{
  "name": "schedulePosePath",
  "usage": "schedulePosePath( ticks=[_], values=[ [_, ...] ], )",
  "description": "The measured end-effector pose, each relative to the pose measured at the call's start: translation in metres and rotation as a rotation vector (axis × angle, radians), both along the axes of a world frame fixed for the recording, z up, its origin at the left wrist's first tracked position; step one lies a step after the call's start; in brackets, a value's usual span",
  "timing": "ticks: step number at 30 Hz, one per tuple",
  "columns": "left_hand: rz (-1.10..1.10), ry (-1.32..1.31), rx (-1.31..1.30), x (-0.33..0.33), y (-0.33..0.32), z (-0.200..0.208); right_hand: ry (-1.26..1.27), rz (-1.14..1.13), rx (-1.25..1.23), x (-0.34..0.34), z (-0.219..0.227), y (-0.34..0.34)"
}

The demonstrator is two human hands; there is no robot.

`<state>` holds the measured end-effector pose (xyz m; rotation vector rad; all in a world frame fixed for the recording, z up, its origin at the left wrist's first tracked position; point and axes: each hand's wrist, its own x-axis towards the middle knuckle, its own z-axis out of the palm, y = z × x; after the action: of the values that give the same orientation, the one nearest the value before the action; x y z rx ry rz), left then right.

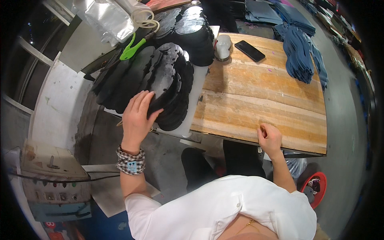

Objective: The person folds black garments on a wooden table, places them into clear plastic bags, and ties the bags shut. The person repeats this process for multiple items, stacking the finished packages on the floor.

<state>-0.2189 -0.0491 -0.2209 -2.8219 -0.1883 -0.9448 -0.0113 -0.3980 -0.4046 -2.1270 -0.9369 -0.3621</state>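
My left hand (137, 116) lies at the near end of a stack of black sole-shaped pieces (166, 76). Its fingers are stretched out and its thumb stands apart, touching the stack's edge; I see no piece lifted in it. On the front edge of the wooden table (248, 100) rests my right hand (270, 139), its fingers curled in. Whatever those fingers may hold is hidden. More dark pieces (130, 76) lean beside the stack on the left, and another black stack (192, 36) stands behind it.
Scissors with green handles (132, 49) lie on the stacks near a clear plastic bag (106, 20). A phone (250, 51) and a grey rounded object (223, 47) sit at the table's back. Blue cut pieces (298, 54) are piled at right. A red basket (320, 190) stands below.
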Motion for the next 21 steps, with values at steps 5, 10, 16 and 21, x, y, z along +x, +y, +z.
schedulePosePath(
  ticks=[5, 10, 16, 21],
  values=[
    [-0.061, 0.018, 0.091, 0.007, 0.001, 0.012, -0.032, 0.012, 0.019, 0.001, 0.002, 0.0],
    [0.042, 0.179, 0.147, 0.008, -0.012, 0.017, 0.012, 0.017, 0.012, 0.0, 0.0, -0.002],
    [0.108, 0.083, -0.091, 0.017, 0.007, 0.049, 0.329, 0.041, -0.025, 0.009, 0.011, -0.007],
    [0.128, -0.19, -0.343, 0.053, 0.023, 0.109, 0.183, 0.134, 0.222, 0.018, 0.059, 0.027]
  ],
)
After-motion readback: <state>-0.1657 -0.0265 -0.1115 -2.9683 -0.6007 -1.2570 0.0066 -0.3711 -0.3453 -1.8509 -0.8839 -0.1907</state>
